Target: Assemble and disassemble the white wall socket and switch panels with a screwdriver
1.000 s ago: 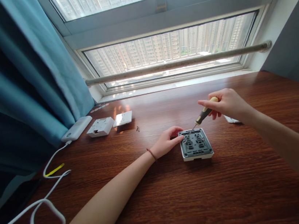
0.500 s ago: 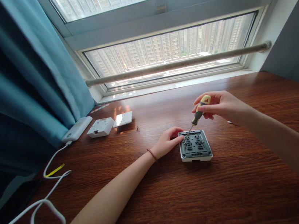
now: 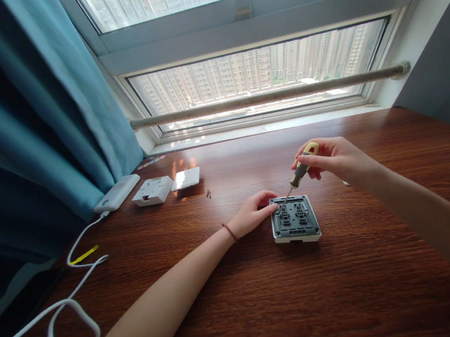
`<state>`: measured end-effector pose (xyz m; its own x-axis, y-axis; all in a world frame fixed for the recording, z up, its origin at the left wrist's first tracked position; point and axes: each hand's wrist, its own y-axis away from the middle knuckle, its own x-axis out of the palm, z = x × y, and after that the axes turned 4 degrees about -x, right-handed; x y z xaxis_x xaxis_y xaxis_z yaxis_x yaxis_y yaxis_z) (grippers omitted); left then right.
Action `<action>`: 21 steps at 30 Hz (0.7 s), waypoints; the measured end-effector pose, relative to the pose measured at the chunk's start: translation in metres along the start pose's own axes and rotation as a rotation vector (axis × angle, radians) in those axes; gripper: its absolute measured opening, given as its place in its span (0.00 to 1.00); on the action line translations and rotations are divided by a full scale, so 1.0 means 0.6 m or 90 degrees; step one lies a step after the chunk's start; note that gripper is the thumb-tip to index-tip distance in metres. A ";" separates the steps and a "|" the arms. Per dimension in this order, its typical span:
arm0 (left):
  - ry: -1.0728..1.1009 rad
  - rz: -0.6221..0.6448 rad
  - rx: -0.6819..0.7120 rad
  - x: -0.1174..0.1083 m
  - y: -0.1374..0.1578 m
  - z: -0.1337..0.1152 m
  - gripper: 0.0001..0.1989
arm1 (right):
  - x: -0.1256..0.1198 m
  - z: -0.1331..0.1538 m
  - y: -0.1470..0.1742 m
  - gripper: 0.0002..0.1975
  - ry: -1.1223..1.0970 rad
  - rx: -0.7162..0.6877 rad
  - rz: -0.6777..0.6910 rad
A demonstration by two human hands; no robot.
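Note:
A wall switch (image 3: 296,225) with its grey inner frame uncovered lies on a white back box on the wooden desk. My left hand (image 3: 254,212) grips its upper left corner, thumb on the rim and the other fingers behind the far edge. In my right hand (image 3: 327,156) is a screwdriver (image 3: 301,173) with a yellow and dark grey handle, pinched near the top. Its shaft slants down to the left, and the tip meets the screw at the frame's left side. Another screw (image 3: 307,212) shows at the right side of the frame.
Toward the back left are a white box (image 3: 152,191), a white cover plate (image 3: 186,178) and a few small screws (image 3: 208,194). A white power bank (image 3: 117,194) with a cable (image 3: 85,225) lies by the blue curtain (image 3: 90,125). A horizontal bar (image 3: 273,97) crosses the window.
Almost nothing differs. The whole view has shifted slightly, and the fingers of my right hand have turned a little on the screwdriver handle.

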<state>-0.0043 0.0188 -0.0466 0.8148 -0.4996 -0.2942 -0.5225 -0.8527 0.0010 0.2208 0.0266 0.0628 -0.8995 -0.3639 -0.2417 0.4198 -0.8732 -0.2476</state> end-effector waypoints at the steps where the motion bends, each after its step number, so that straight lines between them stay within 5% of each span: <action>1: -0.001 0.000 0.002 0.000 0.000 0.000 0.15 | 0.000 0.001 0.000 0.12 0.002 0.001 -0.001; 9: -0.002 -0.001 0.002 0.001 0.001 -0.006 0.16 | 0.001 -0.005 -0.002 0.12 -0.020 0.025 -0.026; 16: 0.005 0.006 0.013 0.000 0.000 0.001 0.15 | 0.004 -0.043 -0.016 0.14 -0.098 0.165 -0.022; 21: -0.005 0.002 0.009 0.000 0.000 0.002 0.16 | 0.002 -0.024 -0.011 0.14 -0.049 0.082 -0.057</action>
<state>-0.0048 0.0189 -0.0477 0.8116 -0.5007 -0.3010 -0.5280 -0.8492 -0.0109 0.2190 0.0364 0.0508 -0.9414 -0.3020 -0.1502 0.3227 -0.9360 -0.1407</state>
